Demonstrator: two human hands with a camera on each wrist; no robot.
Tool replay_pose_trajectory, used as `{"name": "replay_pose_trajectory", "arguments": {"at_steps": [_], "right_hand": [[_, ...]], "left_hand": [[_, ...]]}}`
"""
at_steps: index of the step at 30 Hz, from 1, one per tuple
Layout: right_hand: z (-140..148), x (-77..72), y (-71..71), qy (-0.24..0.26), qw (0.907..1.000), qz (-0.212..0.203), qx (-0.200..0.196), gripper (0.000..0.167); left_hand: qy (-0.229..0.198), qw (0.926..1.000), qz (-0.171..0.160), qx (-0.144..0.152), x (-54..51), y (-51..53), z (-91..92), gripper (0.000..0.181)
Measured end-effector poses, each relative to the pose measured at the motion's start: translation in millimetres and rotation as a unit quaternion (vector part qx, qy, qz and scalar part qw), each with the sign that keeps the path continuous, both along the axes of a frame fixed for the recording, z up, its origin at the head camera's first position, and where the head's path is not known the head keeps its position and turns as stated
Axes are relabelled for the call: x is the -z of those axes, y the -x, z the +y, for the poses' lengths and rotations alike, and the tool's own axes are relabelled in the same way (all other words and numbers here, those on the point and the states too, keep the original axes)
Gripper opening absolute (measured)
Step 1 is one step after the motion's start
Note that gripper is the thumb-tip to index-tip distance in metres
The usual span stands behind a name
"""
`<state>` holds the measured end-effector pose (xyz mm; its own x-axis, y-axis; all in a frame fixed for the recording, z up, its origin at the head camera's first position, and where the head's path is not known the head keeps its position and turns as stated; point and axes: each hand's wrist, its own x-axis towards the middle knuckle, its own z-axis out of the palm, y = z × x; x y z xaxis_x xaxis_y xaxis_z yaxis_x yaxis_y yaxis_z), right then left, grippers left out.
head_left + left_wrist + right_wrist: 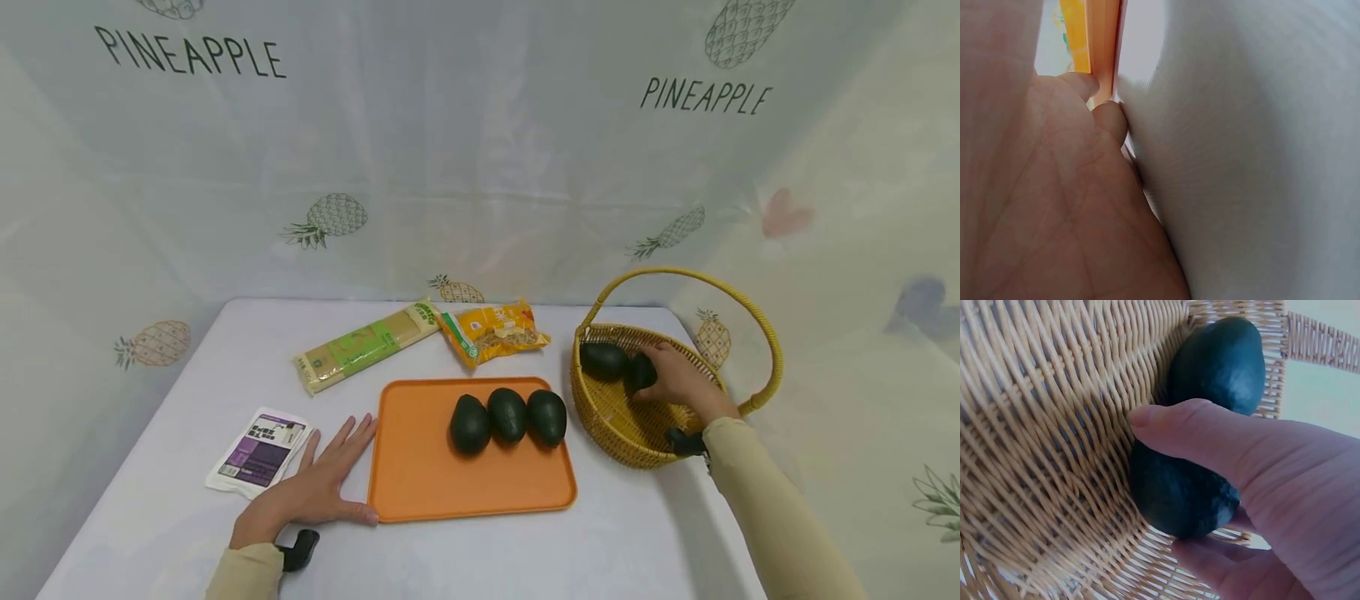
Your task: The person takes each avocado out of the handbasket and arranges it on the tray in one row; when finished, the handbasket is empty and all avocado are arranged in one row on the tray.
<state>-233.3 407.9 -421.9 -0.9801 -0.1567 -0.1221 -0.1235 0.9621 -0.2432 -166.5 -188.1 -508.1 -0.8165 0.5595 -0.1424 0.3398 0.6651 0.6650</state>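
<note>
Inside the yellow wicker basket (615, 425), my right hand (678, 379) grips a dark green avocado (1179, 487), thumb across one side and fingers round the other. A second avocado (603, 361) lies against it in the basket, also visible in the right wrist view. At the left edge of the orange tray (420, 492), my left hand (318, 487) rests with fingers spread and straight, thumb by the tray's near corner. Three avocados (507, 416) lie side by side on the tray's right half. In the left wrist view the palm faces the tray's edge.
A white and purple packet (258, 450) lies left of my left hand. Behind the tray are a long green-labelled noodle pack (367, 346) and an orange food bag (495, 331). The basket's tall handle (776, 358) arches up beside my right forearm.
</note>
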Motion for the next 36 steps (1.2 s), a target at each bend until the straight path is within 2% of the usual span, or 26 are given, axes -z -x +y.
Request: {"name": "replay_pose_trajectory", "arguments": {"at_steps": [4, 8, 14, 23, 28, 36], "right_hand": [[0.4, -2.0, 1.1, 0.007, 0.9999, 0.013, -0.003, 0.085], [-1.7, -0.3, -1.1, 0.018, 0.9998, 0.003, -0.005, 0.083], [-2.1, 0.5, -4.1, 0.010, 0.9999, -0.009, -0.002, 0.090], [-3.4, -2.0, -8.3, -0.003, 1.0000, 0.000, -0.001, 0.092], [-3.7, -6.0, -13.2, -0.003, 1.0000, 0.008, 0.001, 0.091], [-4.2, -14.4, -19.6, -0.004, 0.9998, -0.001, 0.017, 0.095]], "left_hand": [[-0.002, 1.0000, 0.004, -0.005, -3.1, 0.0, -1.2, 0.138], [0.002, 1.0000, 0.002, -0.006, -2.9, -1.7, -1.3, 0.139], [0.004, 1.0000, -0.005, -0.002, -1.4, -1.4, 0.8, 0.138], [0.009, 1.0000, -0.002, -0.004, 0.0, -0.8, 1.8, 0.139], [0.016, 0.9999, 0.001, -0.004, 0.4, -0.8, 1.8, 0.139], [0.009, 0.9999, 0.005, -0.005, -0.8, -1.1, 1.8, 0.139]]}}
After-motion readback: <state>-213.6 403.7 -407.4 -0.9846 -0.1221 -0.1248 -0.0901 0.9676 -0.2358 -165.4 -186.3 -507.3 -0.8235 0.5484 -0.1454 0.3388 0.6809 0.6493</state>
